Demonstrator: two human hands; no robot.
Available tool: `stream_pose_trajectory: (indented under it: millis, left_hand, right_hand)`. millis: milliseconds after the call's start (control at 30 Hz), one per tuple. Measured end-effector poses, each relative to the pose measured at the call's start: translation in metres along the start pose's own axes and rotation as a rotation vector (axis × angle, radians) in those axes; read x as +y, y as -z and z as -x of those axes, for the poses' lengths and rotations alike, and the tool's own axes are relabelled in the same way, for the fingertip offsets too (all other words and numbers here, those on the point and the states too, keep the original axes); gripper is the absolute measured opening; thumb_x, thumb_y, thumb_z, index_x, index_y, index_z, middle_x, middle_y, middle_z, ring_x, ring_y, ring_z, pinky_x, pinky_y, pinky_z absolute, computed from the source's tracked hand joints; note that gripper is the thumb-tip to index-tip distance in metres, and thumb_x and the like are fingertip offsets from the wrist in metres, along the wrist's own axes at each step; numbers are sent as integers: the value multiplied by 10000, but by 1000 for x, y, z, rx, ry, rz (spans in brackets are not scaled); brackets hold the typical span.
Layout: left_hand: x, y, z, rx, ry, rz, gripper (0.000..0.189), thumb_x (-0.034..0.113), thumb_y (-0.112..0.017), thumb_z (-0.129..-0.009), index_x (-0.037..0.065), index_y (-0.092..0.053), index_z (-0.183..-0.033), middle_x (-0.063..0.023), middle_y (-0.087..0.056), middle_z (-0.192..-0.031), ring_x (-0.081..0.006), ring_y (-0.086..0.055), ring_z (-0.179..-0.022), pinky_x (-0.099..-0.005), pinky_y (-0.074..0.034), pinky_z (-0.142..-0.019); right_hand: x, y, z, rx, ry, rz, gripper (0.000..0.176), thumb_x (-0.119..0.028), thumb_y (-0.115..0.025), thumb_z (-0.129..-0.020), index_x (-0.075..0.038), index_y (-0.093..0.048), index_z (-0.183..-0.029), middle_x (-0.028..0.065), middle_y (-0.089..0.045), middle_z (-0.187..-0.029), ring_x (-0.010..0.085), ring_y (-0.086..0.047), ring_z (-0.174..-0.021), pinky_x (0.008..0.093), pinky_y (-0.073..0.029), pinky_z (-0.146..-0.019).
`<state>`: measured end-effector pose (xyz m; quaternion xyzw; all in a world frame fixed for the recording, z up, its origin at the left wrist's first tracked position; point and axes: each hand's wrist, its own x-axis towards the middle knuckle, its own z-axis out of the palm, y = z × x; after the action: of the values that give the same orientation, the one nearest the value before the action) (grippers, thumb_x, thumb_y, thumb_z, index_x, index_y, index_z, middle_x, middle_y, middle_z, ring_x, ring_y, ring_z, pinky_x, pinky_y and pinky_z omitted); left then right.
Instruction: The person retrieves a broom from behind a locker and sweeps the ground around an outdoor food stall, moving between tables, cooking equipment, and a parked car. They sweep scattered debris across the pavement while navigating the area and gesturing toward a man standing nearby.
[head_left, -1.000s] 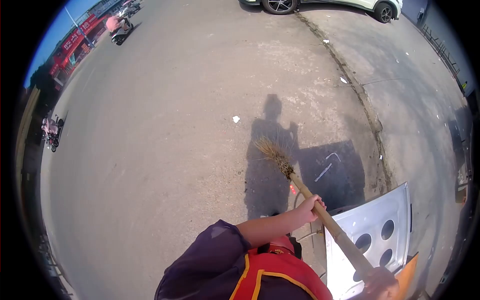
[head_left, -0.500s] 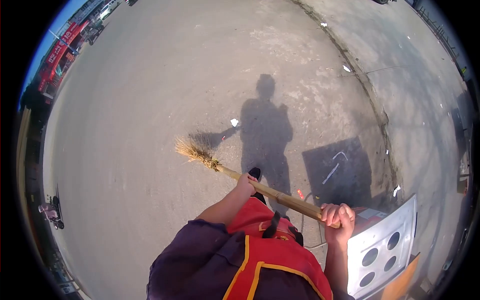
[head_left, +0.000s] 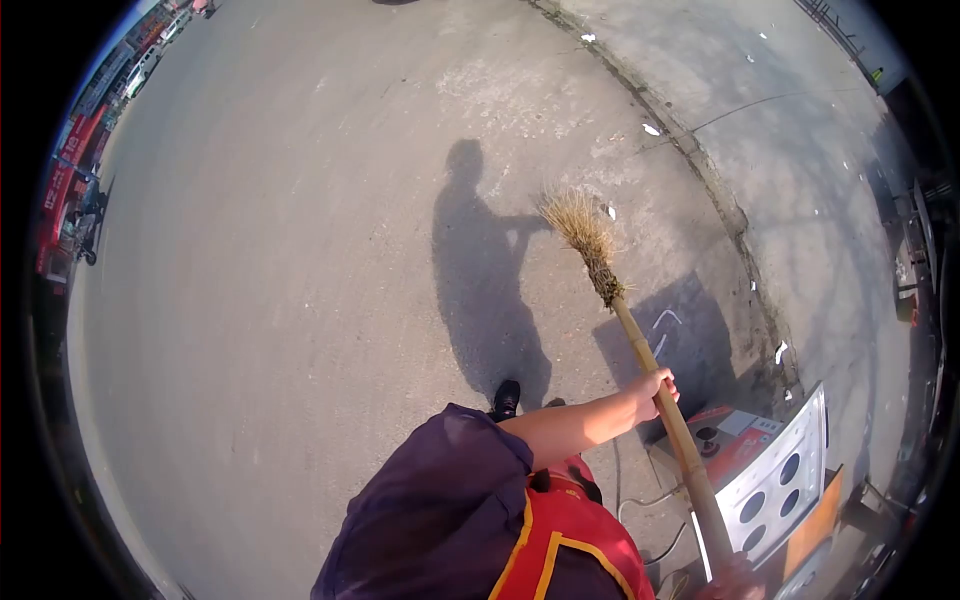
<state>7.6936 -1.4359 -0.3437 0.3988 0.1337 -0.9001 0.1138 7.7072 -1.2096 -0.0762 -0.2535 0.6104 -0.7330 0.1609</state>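
A straw broom with a thick bamboo handle reaches forward and slightly left from my body. My left hand is wrapped round the middle of the handle, its arm stretched across my front. At the handle's butt end, low in the view, my right hand closes round the bamboo, partly cut off by the frame edge. The bristles point away from me over the grey pavement, and a small white scrap shows just beside them.
A white panel with round dark holes leans at my right, beside a printed red box and an orange board. White litter lies along the cracked kerb line. Shops with red signs stand far left.
The broom head has swung from left to right across the pavement, along with both hands. The view and my body have turned, and the right hand has dropped lower.
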Motion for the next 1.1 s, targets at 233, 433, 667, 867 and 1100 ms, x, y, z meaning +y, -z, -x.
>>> stream_pose_trajectory:
  millis: [233, 433, 667, 867, 1100]
  left_hand:
    - [91, 29, 26, -76, -188, 182, 134, 130, -511, -754, 53, -420, -694, -52, -442, -626, -168, -472, -555, -322, -480, -579]
    - [211, 113, 8, 617, -448, 468, 134, 156, -519, -743, 66, -422, -721, -52, -455, -599, -171, -477, -545, -276, -459, -477]
    - [205, -14, -22, 521, -383, 174, 160, 137, -468, -757, 46, -378, -854, -94, -461, -628, -209, -482, -525, -328, -438, -490]
    - [259, -118, -10, 16, -140, -36, 132, 117, -522, -747, 37, -427, -791, -73, -490, -623, -192, -515, -547, -321, -488, -533]
    - [432, -114, 60, 39, -220, 86, 76, 88, -477, -758, 50, -426, -716, -59, -457, -627, -180, -494, -587, -339, -476, -601]
  right_hand:
    - [54, -16, -100, -38, -140, -349, 320, -216, -400, -835, -121, -316, -541, 13, -302, -397, 127, -329, -421, 297, -341, -661]
    - [129, -176, -151, -422, -292, -344, 357, -105, -442, -822, -32, -364, -481, 64, -397, -408, 165, -401, -387, 315, -372, -499]
    - [99, -170, -200, -324, -56, -207, 379, -168, -433, -827, -82, -313, -478, 39, -353, -387, 140, -375, -377, 304, -364, -558]
    - [79, -246, -199, -438, 184, -31, 374, -173, -441, -821, -92, -309, -480, 34, -350, -385, 140, -378, -381, 305, -363, -567]
    - [73, -368, -237, -390, 207, -75, 369, -177, -451, -814, -105, -304, -483, 27, -347, -383, 141, -381, -384, 306, -362, -578]
